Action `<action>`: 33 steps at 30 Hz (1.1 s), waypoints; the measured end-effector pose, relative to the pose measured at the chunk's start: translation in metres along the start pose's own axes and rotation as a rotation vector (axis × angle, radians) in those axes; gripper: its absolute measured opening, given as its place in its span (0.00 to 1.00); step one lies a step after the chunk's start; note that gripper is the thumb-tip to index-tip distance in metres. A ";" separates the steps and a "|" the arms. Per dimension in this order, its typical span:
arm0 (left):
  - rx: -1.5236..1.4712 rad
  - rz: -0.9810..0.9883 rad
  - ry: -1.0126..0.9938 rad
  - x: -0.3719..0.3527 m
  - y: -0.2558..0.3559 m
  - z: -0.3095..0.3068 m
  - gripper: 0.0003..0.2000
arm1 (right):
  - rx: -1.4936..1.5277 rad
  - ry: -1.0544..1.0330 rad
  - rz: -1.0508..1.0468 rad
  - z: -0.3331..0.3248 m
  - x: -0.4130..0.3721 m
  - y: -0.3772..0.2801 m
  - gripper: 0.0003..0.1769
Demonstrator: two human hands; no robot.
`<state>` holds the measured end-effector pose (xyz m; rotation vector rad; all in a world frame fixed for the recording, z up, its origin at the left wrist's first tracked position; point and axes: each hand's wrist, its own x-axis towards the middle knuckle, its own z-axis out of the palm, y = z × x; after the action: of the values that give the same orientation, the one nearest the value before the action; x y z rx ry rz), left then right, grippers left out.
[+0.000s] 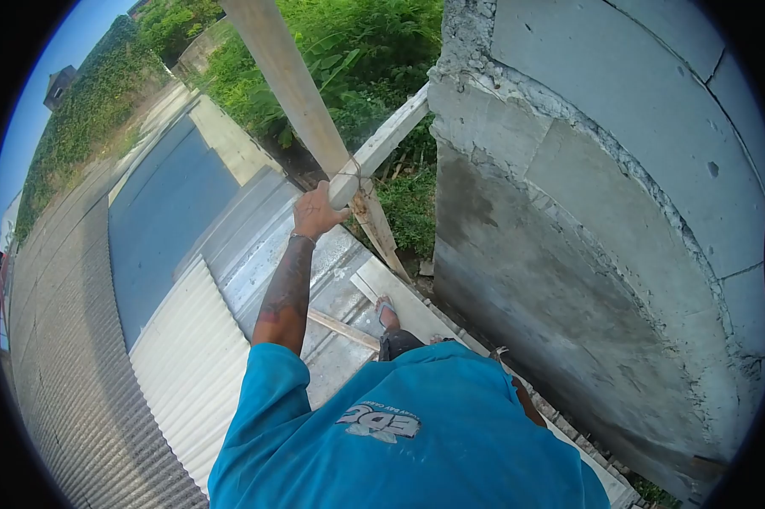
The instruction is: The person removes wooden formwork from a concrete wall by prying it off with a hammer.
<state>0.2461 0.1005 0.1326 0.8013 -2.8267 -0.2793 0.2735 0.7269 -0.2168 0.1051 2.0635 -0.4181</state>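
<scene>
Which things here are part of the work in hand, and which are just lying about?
In hand: left hand, shut on the cross rail where it meets the slanted pole; plank underfoot.
Lying about: corrugated roof sheets, block wall, greenery.

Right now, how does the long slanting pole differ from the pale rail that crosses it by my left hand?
The slanting pole is longer, running from the top of the view down past the crossing. The pale rail is shorter and ends there, coming from the block wall. The pole is tan and the rail is whitish. Both are wood and seem tied with wire where they cross, at the left hand.
</scene>
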 end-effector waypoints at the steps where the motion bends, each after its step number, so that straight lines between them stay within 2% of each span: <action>1: 0.016 -0.027 0.010 -0.001 -0.001 -0.001 0.29 | 0.000 0.004 -0.006 0.001 0.001 0.000 0.30; 4: 0.050 -0.053 0.024 -0.004 0.005 0.003 0.28 | -0.026 0.043 -0.060 0.010 0.010 0.010 0.29; 6: 0.035 0.003 0.078 -0.003 -0.002 0.011 0.27 | -0.109 0.094 -0.128 0.024 0.028 0.019 0.28; 8: 0.091 -0.055 0.061 -0.004 0.005 0.011 0.26 | -0.151 0.131 -0.150 0.033 0.044 0.015 0.28; 9: 0.119 -0.073 0.074 -0.004 0.005 0.014 0.26 | -0.103 0.079 -0.083 0.017 0.014 -0.004 0.31; 10: 0.117 -0.041 0.082 -0.005 0.004 0.016 0.26 | -0.030 0.031 -0.138 0.019 0.017 -0.001 0.35; 11: 0.118 -0.021 0.096 -0.006 0.001 0.017 0.26 | 0.039 0.029 -0.056 0.016 0.008 -0.009 0.33; 13: 0.121 0.010 0.115 -0.001 0.003 0.019 0.25 | 0.204 -0.006 0.094 -0.006 -0.036 -0.030 0.40; 16: 0.120 0.015 0.123 -0.003 -0.002 0.017 0.25 | 0.255 -0.010 0.143 0.000 -0.042 -0.026 0.42; 18: 0.116 -0.017 0.124 -0.003 0.002 0.016 0.25 | 0.211 0.035 0.167 0.019 -0.020 -0.008 0.35; 19: 0.141 -0.042 0.082 -0.003 0.005 0.013 0.25 | 0.192 -0.059 0.144 0.022 -0.013 0.001 0.37; 28: 0.091 -0.102 0.046 -0.001 0.003 0.011 0.23 | 0.109 -0.032 0.159 0.025 -0.026 0.004 0.38; 31: 0.061 -0.057 0.098 -0.002 0.003 0.011 0.22 | 0.091 -0.025 0.147 0.024 -0.024 -0.001 0.38; 33: 0.087 -0.112 0.053 -0.003 0.003 0.010 0.21 | 0.074 -0.022 0.134 0.021 -0.019 -0.007 0.38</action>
<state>0.2443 0.1059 0.1237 0.9722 -2.7652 -0.1489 0.2993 0.7153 -0.2081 0.2804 2.0057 -0.4103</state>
